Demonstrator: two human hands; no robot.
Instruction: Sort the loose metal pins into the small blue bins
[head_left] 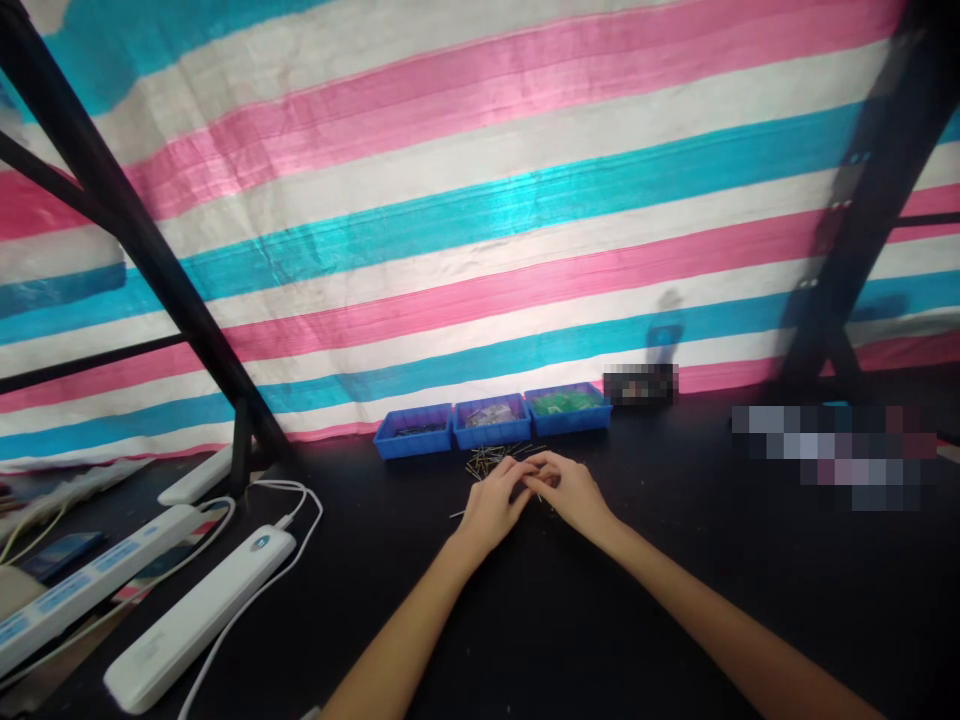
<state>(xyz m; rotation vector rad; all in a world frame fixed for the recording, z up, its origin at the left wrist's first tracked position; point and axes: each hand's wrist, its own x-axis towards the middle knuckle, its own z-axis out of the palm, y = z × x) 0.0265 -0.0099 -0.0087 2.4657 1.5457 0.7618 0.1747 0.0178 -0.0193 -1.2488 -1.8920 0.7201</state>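
Note:
My left hand (491, 500) and my right hand (574, 495) meet over the black table, fingertips together. The fingers of both are curled in a pinch, and whatever lies between them is hidden or too small to name. Just beyond is a loose pile of thin, brass-coloured and dark metal pins (487, 459), partly covered by my hands. A single thin pale rod (457, 514) lies beside my left hand. Three blue bins stand in a row behind the pile: the left bin (386, 447) holds dark small pieces, the middle bin (491, 435) clear or silvery ones, the right bin (574, 418) green ones.
A white power bank (199, 620) with a white cable (319, 510) lies on the left, near a long power strip (97, 580). Black frame posts (165, 280) rise at both sides. A striped sheet (480, 220) hangs behind the table (675, 640). Blurred-out items lie on the right.

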